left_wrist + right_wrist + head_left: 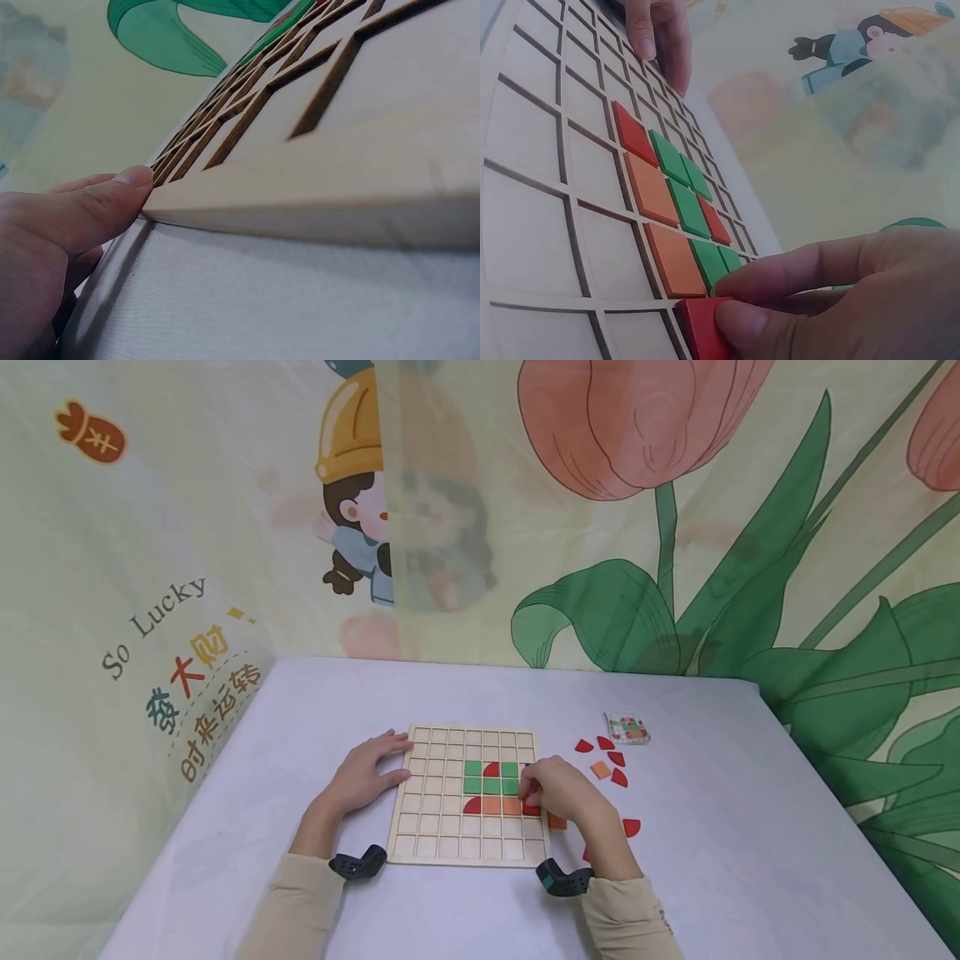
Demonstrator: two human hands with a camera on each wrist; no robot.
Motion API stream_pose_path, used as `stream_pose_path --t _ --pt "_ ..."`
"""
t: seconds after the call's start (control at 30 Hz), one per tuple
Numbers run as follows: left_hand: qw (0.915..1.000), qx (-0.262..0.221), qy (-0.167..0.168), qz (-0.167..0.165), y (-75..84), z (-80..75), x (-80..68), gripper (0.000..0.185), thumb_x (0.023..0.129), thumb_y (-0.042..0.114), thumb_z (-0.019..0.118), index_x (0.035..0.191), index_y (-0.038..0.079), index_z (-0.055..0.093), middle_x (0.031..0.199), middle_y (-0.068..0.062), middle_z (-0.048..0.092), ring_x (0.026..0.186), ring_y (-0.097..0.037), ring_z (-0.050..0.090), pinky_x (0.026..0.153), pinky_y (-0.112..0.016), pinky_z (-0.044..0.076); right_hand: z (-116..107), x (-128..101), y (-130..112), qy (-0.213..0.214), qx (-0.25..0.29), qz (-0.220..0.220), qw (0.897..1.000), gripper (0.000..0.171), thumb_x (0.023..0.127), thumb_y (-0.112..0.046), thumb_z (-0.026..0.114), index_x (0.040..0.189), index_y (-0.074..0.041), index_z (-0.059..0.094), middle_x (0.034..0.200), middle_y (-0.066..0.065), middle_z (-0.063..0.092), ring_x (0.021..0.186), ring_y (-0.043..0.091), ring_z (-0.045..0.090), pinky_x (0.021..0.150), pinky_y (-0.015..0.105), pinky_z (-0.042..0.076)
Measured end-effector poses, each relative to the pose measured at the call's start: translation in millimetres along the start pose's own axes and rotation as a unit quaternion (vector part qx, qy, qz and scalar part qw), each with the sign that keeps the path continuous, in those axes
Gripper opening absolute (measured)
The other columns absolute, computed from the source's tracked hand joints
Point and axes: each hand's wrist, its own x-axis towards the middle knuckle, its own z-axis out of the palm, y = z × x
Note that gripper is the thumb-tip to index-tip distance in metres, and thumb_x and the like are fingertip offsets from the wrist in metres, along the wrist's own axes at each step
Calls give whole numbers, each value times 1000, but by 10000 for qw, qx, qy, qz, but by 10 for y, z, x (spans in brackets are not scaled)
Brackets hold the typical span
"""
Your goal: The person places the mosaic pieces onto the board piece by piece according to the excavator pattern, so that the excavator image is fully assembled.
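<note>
A wooden grid board point(427, 827) lies on the white tablecloth. Near its middle sit several green tiles point(491, 786), two orange tiles point(501, 806) and red quarter-round tiles point(472, 806). My right hand point(534, 799) pinches a red tile point(697, 330) between thumb and forefinger, in a cell at the right end of the orange row. My left hand point(371, 770) lies flat, fingers straight, against the board's left edge. In the left wrist view its thumb point(112, 202) touches the board's rim point(315, 202).
Loose red tiles point(617, 758) and an orange square point(600, 769) lie right of the board, with a small patterned card point(627, 727) behind them. Another orange tile point(557, 820) and red tile point(632, 827) lie by my right wrist. Printed curtains hang close behind the table.
</note>
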Motion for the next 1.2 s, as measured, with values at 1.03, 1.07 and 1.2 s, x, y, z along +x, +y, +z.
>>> stream_pose_path --t 1.03,1.07,1.2 --pt "9999 33 4 118 -5 -20 -3 51 86 31 69 132 15 56 147 -4 45 142 -32 29 115 -58 22 16 31 74 -62 256 30 9996 16 80 -15 76 76 -20 62 73 -4 57 74 14 53 63 23 49" --pt "9999 28 -1 111 -5 -18 -4 51 86 31 69 132 15 56 147 -4 45 142 -32 29 115 -58 22 -3 26 102 -29 369 47 9993 17 80 -16 76 75 -20 61 72 -3 57 73 15 53 62 23 48" --pt "9999 35 -14 100 -10 -7 0 51 86 32 68 133 15 56 147 -4 45 142 -32 29 115 -58 22 -124 -7 276 211 733 377 9964 13 81 -19 75 81 -19 63 74 -1 57 74 16 52 61 24 48"
